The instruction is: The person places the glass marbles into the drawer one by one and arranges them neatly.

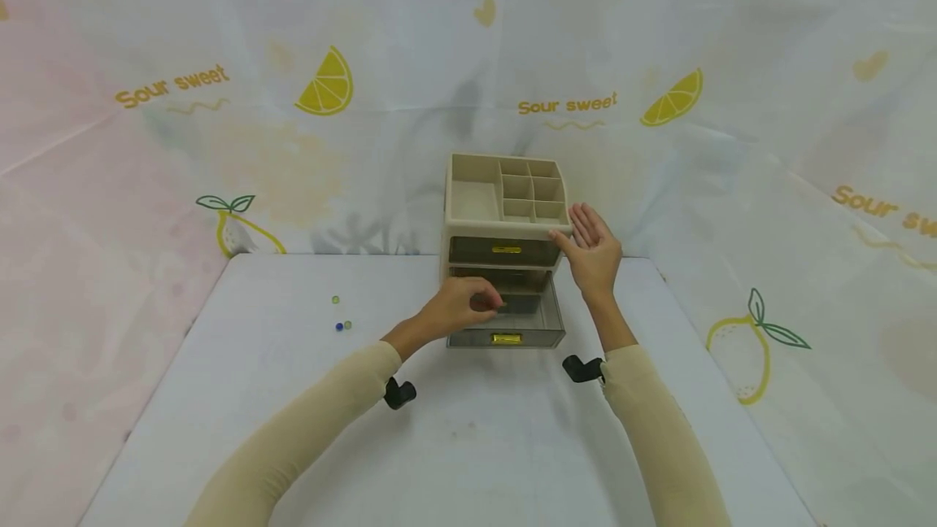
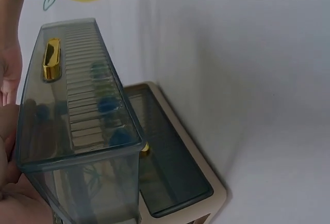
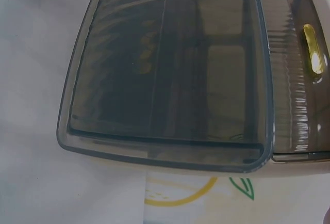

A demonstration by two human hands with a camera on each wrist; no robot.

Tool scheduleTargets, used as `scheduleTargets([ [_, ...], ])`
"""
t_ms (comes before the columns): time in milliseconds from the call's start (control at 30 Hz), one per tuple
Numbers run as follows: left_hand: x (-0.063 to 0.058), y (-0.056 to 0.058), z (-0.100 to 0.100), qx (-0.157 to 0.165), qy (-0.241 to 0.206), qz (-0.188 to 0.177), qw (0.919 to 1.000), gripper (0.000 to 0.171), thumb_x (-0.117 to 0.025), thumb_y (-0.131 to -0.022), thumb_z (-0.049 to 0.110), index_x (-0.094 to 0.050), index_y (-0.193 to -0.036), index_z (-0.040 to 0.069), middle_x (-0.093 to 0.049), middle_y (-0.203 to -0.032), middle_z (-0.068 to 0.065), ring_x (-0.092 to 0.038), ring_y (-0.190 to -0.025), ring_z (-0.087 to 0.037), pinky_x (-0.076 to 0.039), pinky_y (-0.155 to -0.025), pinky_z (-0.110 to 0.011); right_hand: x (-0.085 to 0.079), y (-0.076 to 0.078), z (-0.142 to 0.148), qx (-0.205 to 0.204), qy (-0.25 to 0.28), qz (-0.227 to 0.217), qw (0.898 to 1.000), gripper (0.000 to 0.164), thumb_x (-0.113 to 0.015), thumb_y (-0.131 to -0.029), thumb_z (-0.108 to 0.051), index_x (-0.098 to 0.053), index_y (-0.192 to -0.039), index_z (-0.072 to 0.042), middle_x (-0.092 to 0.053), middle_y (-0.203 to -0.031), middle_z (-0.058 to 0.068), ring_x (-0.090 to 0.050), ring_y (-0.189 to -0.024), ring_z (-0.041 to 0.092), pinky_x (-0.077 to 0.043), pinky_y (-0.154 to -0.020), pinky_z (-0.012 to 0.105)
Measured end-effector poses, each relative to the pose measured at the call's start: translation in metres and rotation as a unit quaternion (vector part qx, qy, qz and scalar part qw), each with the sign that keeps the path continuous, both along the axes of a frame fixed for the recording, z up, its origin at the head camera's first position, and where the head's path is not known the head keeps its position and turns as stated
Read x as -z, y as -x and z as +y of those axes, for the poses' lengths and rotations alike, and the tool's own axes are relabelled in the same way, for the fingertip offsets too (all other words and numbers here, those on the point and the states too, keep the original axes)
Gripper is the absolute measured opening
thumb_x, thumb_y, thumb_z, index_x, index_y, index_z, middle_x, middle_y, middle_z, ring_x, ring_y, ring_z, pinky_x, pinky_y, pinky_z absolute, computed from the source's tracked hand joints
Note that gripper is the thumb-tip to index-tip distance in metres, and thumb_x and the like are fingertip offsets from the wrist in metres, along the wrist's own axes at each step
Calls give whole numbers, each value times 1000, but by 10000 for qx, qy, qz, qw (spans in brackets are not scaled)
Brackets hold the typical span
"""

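A beige desk organizer (image 1: 476, 228) stands at the back of the table, its smoky lower drawer (image 1: 507, 338) pulled out. Over that drawer, my left hand (image 1: 457, 305) holds its thumb and fingertips curved toward each other; I cannot tell whether something is between them. Through the drawer wall (image 2: 82, 95) in the left wrist view, several blue and green marbles (image 2: 107, 104) show. My right hand (image 1: 594, 257) rests at the organizer's right front corner, thumb on the top's front edge and the other fingers extended along the side. The right wrist view shows the open drawer (image 3: 165, 154) from below.
On the table's left lie a blue marble (image 1: 339, 327) and two pale green marbles (image 1: 347, 324). The upper drawer (image 1: 476, 250) is closed, and the compartment tray (image 1: 476, 202) tops the organizer. A lemon-printed cloth (image 1: 395, 169) hangs right behind it.
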State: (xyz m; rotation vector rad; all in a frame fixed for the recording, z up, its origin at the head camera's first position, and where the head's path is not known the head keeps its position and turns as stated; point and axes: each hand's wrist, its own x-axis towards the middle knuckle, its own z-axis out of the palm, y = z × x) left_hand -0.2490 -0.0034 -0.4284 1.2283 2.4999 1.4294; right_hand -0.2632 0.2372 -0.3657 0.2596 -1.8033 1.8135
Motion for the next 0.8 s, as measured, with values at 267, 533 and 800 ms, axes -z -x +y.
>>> scheduleTargets([
  [267, -8, 6, 14, 414, 862, 1, 9954, 13, -75, -84, 1, -71, -96, 2, -69, -92, 1, -65, -85, -10, -53, -75, -20, -6, -6, -3, 50, -82, -94, 9999, 70, -77, -76, 11, -45, -138, 11, -51, -136, 27, -51, -127, 30, -42, -103, 33],
  [533, -7, 12, 26, 700, 1574, -196, 9849, 11, -73, -87, 5, -72, -98, 5, -70, -93, 4, -63, -86, -5, -51, -77, -18, -7, -5, -4, -39, -19, -102, 9999, 70, -77, -77, 11, -44, -138, 11, -50, -137, 28, -51, -127, 31, -42, -103, 33],
  [800, -8, 15, 32, 937, 1720, -483, 9794, 10, -73, -87, 4, -73, -92, 13, -71, -93, 6, -64, -86, -3, -52, -78, -18, 0, 0, -1, 32, 17, -57, 10000, 70, -78, -75, 9, -47, -138, 8, -52, -136, 24, -53, -126, 26, -43, -102, 30],
])
